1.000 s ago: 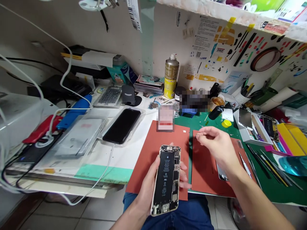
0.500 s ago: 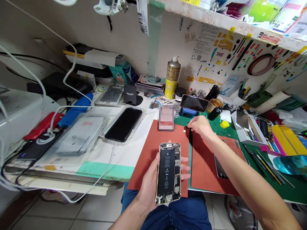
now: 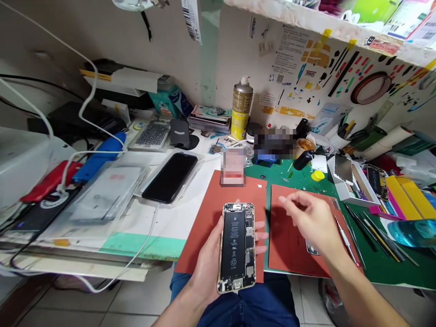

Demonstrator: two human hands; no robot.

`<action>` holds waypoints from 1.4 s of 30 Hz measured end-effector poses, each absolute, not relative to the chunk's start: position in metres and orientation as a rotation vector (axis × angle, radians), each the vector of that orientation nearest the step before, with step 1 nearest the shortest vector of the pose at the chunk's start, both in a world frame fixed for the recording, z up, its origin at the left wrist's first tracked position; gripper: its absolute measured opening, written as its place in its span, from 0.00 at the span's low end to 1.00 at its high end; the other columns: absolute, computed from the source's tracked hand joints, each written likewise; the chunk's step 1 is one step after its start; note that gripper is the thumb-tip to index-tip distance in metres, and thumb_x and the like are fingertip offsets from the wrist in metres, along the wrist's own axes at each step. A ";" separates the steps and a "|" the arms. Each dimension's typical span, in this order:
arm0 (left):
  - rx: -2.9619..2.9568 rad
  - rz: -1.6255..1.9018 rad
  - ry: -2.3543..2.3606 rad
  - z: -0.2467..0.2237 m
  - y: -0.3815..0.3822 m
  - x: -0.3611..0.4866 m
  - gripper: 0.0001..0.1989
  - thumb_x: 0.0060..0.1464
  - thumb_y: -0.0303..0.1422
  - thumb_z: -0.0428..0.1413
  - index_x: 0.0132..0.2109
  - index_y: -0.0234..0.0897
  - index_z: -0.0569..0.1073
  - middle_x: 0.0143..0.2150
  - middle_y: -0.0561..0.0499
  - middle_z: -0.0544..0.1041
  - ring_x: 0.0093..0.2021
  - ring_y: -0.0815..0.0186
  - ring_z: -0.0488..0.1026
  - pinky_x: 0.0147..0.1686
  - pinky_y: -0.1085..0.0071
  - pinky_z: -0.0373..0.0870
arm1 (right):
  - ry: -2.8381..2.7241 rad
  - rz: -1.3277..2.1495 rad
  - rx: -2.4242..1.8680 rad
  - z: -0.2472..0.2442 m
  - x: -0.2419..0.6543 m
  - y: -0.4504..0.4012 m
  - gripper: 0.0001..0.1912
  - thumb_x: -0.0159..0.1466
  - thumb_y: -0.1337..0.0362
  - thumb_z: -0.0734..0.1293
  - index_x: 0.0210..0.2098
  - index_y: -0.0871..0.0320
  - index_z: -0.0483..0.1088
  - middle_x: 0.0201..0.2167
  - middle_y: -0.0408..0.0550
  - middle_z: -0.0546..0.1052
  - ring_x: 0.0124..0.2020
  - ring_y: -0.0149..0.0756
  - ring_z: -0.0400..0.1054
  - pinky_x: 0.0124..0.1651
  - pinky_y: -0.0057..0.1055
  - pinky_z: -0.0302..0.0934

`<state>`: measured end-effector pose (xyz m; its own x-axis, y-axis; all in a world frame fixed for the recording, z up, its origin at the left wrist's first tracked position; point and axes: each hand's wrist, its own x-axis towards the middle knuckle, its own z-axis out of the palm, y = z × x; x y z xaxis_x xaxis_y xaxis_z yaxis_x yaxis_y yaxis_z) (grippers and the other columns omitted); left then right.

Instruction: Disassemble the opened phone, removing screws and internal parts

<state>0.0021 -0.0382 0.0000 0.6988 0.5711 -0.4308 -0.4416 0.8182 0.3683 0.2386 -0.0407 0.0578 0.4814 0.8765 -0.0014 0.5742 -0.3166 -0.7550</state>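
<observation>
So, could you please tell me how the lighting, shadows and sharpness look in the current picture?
In the head view, the upper-right shelf is brightly lit, the far left dimmer; also in the head view, a shadow on the right red mat beside the right hand, two pixelated patches near the spray can hiding detail, and the open phone fairly sharp.

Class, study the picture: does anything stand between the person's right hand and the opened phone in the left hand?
Only the fingers of the left hand, sticking out past the edge of the opened phone toward the right hand. Nothing visible covers the phone's exposed inside.
</observation>
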 end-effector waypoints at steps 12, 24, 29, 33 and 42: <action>0.234 0.662 0.663 0.008 -0.037 0.010 0.31 0.70 0.49 0.49 0.65 0.27 0.74 0.65 0.34 0.75 0.63 0.43 0.76 0.63 0.49 0.73 | -1.669 0.410 -1.812 0.052 0.236 -0.064 0.13 0.74 0.60 0.63 0.39 0.54 0.80 0.35 0.46 0.81 0.32 0.36 0.73 0.37 0.33 0.64; 0.250 0.623 0.674 0.009 -0.038 0.008 0.34 0.68 0.52 0.51 0.64 0.26 0.75 0.68 0.35 0.72 0.61 0.43 0.77 0.64 0.52 0.72 | -2.516 0.309 -1.942 0.047 0.265 0.099 0.20 0.62 0.81 0.65 0.44 0.56 0.83 0.37 0.50 0.82 0.38 0.40 0.75 0.35 0.31 0.54; 0.250 0.595 0.623 0.003 -0.037 0.006 0.36 0.67 0.55 0.51 0.65 0.26 0.73 0.69 0.34 0.71 0.58 0.44 0.79 0.65 0.51 0.69 | -2.762 0.346 -1.985 0.064 0.254 0.108 0.20 0.61 0.81 0.66 0.45 0.56 0.81 0.43 0.54 0.82 0.39 0.42 0.75 0.35 0.31 0.53; 0.234 0.585 0.615 0.002 -0.036 0.005 0.37 0.67 0.55 0.51 0.66 0.28 0.72 0.69 0.34 0.71 0.59 0.43 0.79 0.66 0.51 0.68 | -2.877 0.325 -2.054 0.074 0.244 0.107 0.17 0.65 0.78 0.64 0.47 0.60 0.81 0.45 0.58 0.82 0.41 0.44 0.75 0.38 0.33 0.56; 0.254 0.581 0.651 0.003 -0.036 0.007 0.37 0.67 0.56 0.52 0.65 0.27 0.74 0.68 0.34 0.72 0.60 0.43 0.78 0.64 0.53 0.70 | -2.976 0.272 -2.123 0.082 0.241 0.105 0.18 0.64 0.81 0.63 0.46 0.63 0.79 0.46 0.58 0.82 0.41 0.43 0.76 0.36 0.33 0.56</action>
<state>0.0069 -0.0357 0.0032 0.6446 0.5817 -0.4961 -0.4273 0.8122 0.3971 0.2414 0.1049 0.0818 -0.2399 0.8401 -0.4865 0.9143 0.3640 0.1776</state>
